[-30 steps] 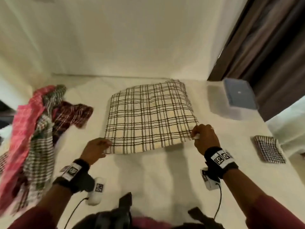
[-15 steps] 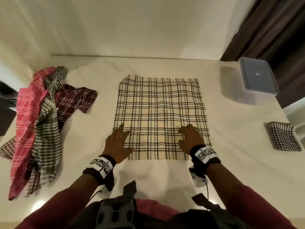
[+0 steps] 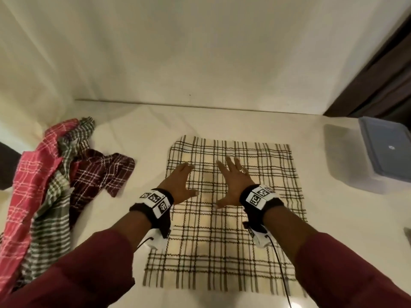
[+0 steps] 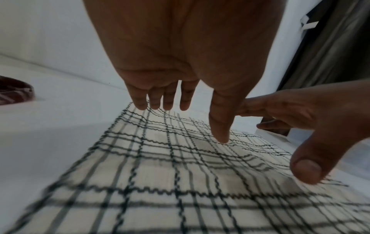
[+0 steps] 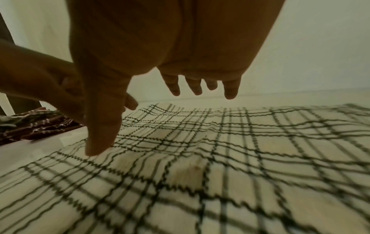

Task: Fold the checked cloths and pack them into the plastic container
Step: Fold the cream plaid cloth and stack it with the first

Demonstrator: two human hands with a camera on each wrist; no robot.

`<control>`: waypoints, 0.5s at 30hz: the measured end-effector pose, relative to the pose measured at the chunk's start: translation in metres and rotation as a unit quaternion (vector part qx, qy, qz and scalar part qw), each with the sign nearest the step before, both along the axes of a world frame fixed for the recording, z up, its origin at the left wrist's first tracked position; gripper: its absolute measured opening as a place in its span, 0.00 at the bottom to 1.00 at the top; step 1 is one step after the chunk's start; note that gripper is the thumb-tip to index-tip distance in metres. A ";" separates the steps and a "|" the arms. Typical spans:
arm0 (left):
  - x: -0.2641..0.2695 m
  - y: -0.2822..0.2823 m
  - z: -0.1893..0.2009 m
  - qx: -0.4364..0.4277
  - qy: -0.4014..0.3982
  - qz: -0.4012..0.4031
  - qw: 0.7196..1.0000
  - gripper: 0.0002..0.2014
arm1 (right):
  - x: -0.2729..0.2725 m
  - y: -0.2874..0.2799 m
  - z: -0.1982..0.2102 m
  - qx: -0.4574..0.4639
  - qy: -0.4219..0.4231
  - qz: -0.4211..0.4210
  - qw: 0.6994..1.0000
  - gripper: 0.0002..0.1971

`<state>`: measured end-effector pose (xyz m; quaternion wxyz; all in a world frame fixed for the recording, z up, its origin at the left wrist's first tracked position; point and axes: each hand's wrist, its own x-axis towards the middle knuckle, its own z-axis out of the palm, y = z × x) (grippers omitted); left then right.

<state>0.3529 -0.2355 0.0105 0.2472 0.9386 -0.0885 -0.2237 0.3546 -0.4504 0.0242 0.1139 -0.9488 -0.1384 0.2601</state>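
A cream cloth with black checks (image 3: 224,245) lies spread flat on the white table, also seen in the left wrist view (image 4: 160,182) and the right wrist view (image 5: 220,166). My left hand (image 3: 181,182) lies flat on its far left part, fingers straight and spread. Beside it my right hand (image 3: 233,181) is flat on the cloth's far middle, fingers straight, a ring on one finger. Both hands hold nothing. The plastic container (image 3: 382,158) with its grey-blue lid on stands at the right edge of the table.
A heap of unfolded checked cloths lies at the left: pink (image 3: 26,192), green and white (image 3: 51,230), dark maroon (image 3: 97,176). A white wall rises behind the table. A dark curtain (image 3: 382,74) hangs at the far right.
A second ago both hands pinched the cloth's near corners as it settled. Then they lay flat near its front edge. Now both have slid forward across it to the far half.
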 end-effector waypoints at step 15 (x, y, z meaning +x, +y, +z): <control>0.073 -0.015 -0.055 0.174 0.085 -0.133 0.972 0.75 | 0.077 -0.012 -0.066 -0.035 0.043 0.081 0.995 0.79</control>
